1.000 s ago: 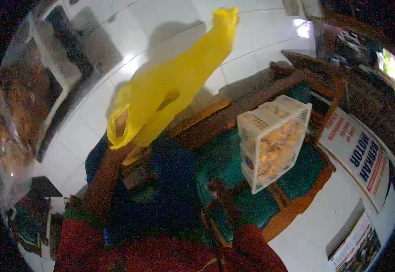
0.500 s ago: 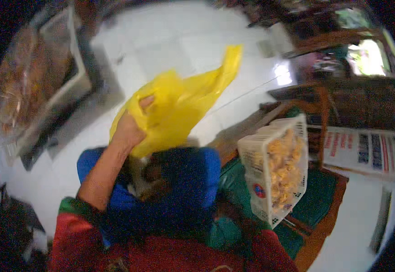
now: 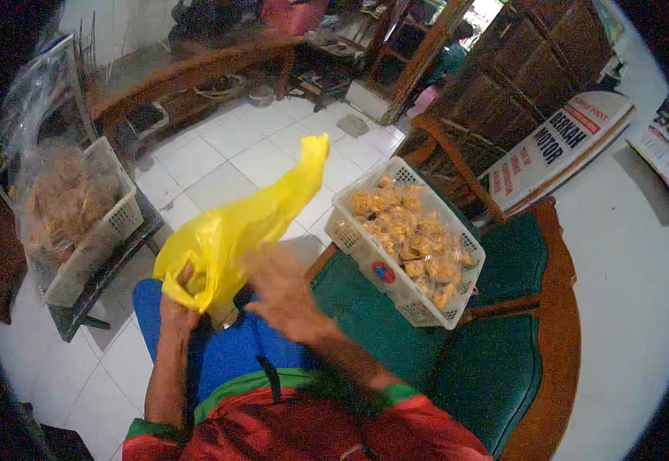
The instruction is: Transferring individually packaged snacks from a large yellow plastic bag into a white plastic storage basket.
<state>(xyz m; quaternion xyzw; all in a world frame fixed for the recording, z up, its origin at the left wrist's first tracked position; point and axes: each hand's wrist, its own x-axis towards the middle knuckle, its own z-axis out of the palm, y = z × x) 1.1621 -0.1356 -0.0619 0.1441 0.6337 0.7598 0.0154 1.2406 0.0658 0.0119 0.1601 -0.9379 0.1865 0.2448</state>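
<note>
A yellow plastic bag (image 3: pixel 227 234) stands up in front of me, its narrow end stretching away to the upper right. My left hand (image 3: pixel 176 311) grips its near left side, fingers through or under a fold of the plastic. Close to the bag's right side is my right hand (image 3: pixel 284 296), slightly blurred, its fingers apart and nothing in them. Whether its fingertips touch the bag I cannot tell. A small pale object (image 3: pixel 225 316) shows beneath the bag, above my blue trousers (image 3: pixel 254 349); its kind is unclear.
At my right a white plastic basket (image 3: pixel 407 301) of packed orange-brown snacks (image 3: pixel 407 230) rests on a green-cushioned wooden bench (image 3: pixel 357 307). On the left, another white basket (image 3: pixel 92 257) with a large clear bag of brown food (image 3: pixel 69 196) stands on a dark low table (image 3: pixel 108 280). Signboards (image 3: pixel 557 150) lean behind.
My view has swung round and sharpened. My right hand has come up from low beside the bench to the bag's right side. The left hand keeps its hold on the yellow bag.
</note>
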